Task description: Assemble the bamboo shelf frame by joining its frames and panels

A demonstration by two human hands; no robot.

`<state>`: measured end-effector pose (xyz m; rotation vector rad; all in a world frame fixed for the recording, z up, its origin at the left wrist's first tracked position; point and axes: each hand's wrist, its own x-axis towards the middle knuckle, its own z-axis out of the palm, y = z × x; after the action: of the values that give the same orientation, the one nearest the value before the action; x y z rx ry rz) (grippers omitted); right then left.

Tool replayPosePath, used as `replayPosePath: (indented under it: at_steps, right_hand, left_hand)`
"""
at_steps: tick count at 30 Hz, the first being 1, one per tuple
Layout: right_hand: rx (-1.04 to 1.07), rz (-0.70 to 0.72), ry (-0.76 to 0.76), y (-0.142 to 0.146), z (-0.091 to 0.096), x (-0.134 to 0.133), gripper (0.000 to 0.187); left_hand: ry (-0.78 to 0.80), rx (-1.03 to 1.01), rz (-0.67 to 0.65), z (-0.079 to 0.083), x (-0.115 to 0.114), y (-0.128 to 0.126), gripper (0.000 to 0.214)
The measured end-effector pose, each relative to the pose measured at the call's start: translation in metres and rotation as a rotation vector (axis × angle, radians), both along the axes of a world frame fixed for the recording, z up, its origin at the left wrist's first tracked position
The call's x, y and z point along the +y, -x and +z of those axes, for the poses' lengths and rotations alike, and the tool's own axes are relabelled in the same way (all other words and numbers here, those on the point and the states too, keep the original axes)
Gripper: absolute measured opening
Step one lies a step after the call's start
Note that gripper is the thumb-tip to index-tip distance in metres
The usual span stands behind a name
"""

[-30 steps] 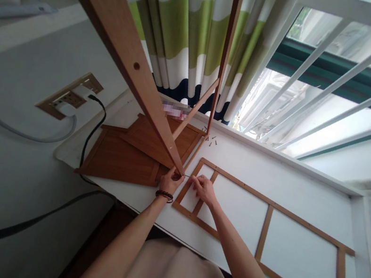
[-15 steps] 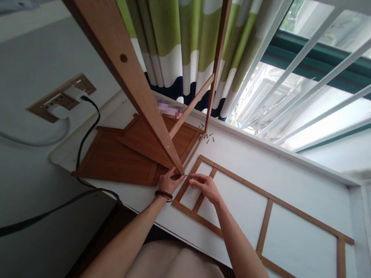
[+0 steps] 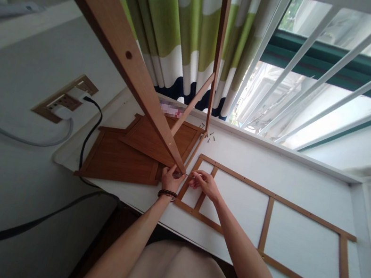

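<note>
The left hand point(image 3: 171, 179), a beaded bracelet point(image 3: 167, 194) at its wrist, is closed with the fingers curled around the bottom corner of the upright frame point(image 3: 143, 93), right where its slanting rail meets the counter point(image 3: 297, 235). Just to its right, the right hand point(image 3: 205, 184) is closed in a pinch on a thin metal piece point(image 3: 188, 174), whose tip points at that same corner. The two hands are nearly touching.

The metal piece looks light, stiff and easy to drop, so a fingertip pinch near its back end suits it. The upright frame is tall, slim wood. It probably weighs little but would tip readily, so it is best steadied low at the corner, where the left hand has it.

Under and to the right of the right hand lies a flat frame point(image 3: 267, 218) with crossbars, thin enough to flex if lifted by one end. To the left of the left hand two brown panels point(image 3: 116, 163) lie overlapped on the counter. Beyond both hands are a few loose screws point(image 3: 210, 138) near the frame's far post, then a striped curtain point(image 3: 187, 24) and white window bars point(image 3: 316, 47). Far off to the left a black cable point(image 3: 100, 119) runs from a wall socket point(image 3: 63, 100).

The metal piece is too small to tell whether it is a screw, a pin or a tool tip. The left fingers hide the joint itself, the upright frame's top is cut off, and a blurred patch lies behind the panels.
</note>
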<state>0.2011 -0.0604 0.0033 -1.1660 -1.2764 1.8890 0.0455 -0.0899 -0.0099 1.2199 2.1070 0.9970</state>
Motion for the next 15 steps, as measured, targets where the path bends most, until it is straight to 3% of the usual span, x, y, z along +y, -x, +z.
replayPosePath:
  at_steps: [4, 9, 15]
  right_hand:
    - [0.033, -0.067, 0.102, 0.003, 0.002, 0.002, 0.039]
    - [-0.038, -0.140, 0.085, 0.008, 0.007, 0.000, 0.037]
    - [-0.041, 0.013, -0.086, -0.004, 0.008, -0.005, 0.046]
  left_hand:
    - [-0.035, 0.110, -0.023, -0.001, -0.003, -0.001, 0.037]
    - [-0.082, 0.159, -0.023, 0.001, -0.005, -0.004, 0.024]
    - [-0.110, 0.146, -0.012, 0.000, -0.005, -0.004, 0.011]
